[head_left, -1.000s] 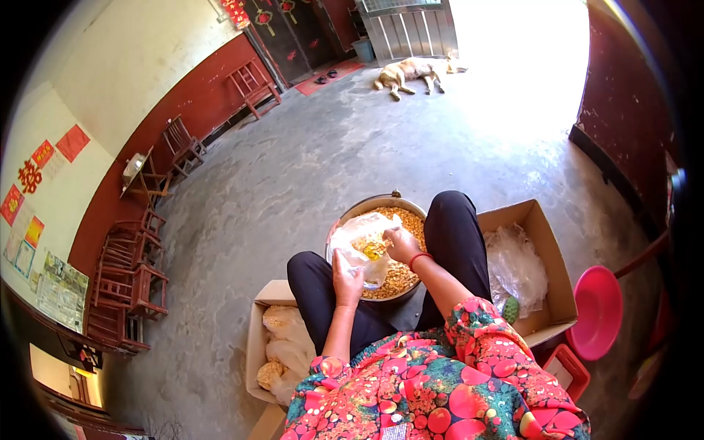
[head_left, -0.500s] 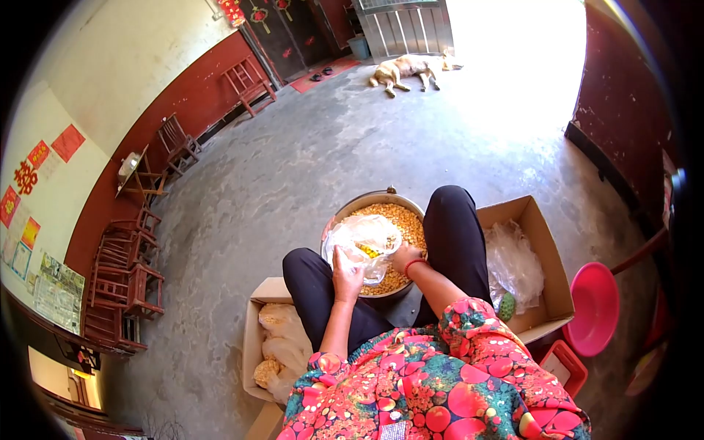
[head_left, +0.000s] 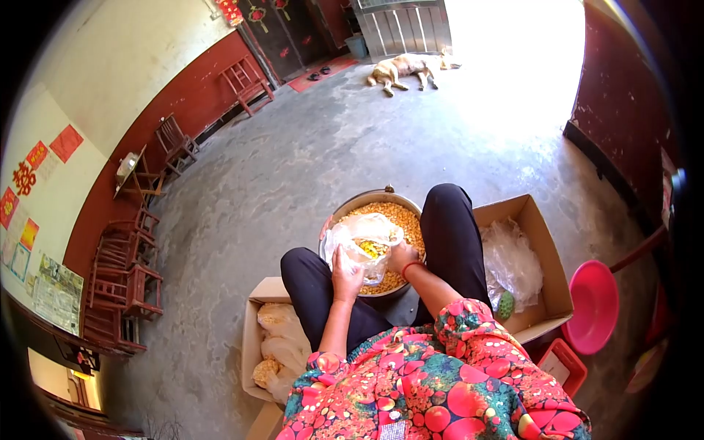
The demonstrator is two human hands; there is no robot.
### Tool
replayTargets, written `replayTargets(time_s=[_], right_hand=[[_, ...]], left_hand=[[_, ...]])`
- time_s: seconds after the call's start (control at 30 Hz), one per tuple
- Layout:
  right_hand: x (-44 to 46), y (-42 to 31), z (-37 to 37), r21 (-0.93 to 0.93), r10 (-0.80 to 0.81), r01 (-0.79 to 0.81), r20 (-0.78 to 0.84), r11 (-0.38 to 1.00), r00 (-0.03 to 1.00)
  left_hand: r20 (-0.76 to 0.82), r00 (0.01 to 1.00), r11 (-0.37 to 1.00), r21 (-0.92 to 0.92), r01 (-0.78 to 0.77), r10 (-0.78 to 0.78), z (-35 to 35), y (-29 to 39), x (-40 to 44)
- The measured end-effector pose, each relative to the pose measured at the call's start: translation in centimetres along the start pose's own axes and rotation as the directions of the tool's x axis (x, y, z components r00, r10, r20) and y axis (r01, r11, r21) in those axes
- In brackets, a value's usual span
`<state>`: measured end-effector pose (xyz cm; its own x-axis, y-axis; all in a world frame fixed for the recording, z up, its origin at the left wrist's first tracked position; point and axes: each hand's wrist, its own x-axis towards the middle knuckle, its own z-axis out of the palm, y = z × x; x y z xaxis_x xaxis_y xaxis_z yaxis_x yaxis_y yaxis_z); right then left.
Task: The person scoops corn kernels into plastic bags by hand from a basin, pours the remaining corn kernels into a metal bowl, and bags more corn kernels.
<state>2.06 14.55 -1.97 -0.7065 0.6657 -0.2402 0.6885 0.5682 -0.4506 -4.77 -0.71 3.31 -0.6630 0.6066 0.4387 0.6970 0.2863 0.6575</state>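
Between my knees stands a round metal pot (head_left: pixel 408 208) filled with yellow-orange kernels. Over it a clear plastic bag (head_left: pixel 378 226) hangs with its mouth open, and something yellow shows inside. My left hand (head_left: pixel 346 277) is closed on the bag's near left side. At the bag's right edge is my right hand (head_left: pixel 403 257), its fingers bent round the rim of the plastic, with a red band on the wrist. The fingertips of my right hand are partly hidden.
A cardboard box (head_left: pixel 551 257) with clear bags stands at right, beside a pink basin (head_left: pixel 592 308) and a red container (head_left: pixel 570 364). Another box (head_left: pixel 251 352) at left holds filled bags. Wooden chairs (head_left: pixel 125 279) line the left wall; a dog (head_left: pixel 405 68) lies by the doorway.
My right hand has come down from above the bag's far right side to its near right edge. The bag's mouth has changed shape. The whole view has shifted slightly.
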Motion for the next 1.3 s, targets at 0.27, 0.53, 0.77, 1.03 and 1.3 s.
replayTargets(time_s=[0.27, 0.53, 0.77, 1.03, 1.3], right_hand=[[0.8, 0.2, -0.1, 0.194, 0.086, -0.055, -0.153, 0.979, 0.985], [-0.2, -3.8, -5.6, 0.965, -0.444, 0.185, -0.087, 0.183, 0.892], [3.0, -0.1, -3.2, 0.856, 0.113, 0.212, -0.297, 0.471, 0.948], [2.8, 1.2, -1.2, 0.423, 0.186, 0.016, -0.431, 0.906, 0.883], [-1.2, -0.1, -0.6, -0.225, -0.131, 0.156, 0.121, 0.962, 0.984]], left_hand=[[-0.070, 0.996, 0.996, -0.077, 0.041, -0.046, 0.2, -1.7, -0.1], [-0.182, 0.939, 0.901, -0.381, 0.208, -0.293, -0.8, -1.5, 0.5], [-0.108, 0.986, 0.975, -0.196, 0.101, -0.124, -0.2, -1.9, 0.0], [-0.141, 0.925, 0.799, -0.560, 0.219, -0.353, -0.6, -2.3, 0.5], [-0.032, 0.998, 0.987, -0.154, 0.054, -0.060, 0.1, -1.7, -0.1]])
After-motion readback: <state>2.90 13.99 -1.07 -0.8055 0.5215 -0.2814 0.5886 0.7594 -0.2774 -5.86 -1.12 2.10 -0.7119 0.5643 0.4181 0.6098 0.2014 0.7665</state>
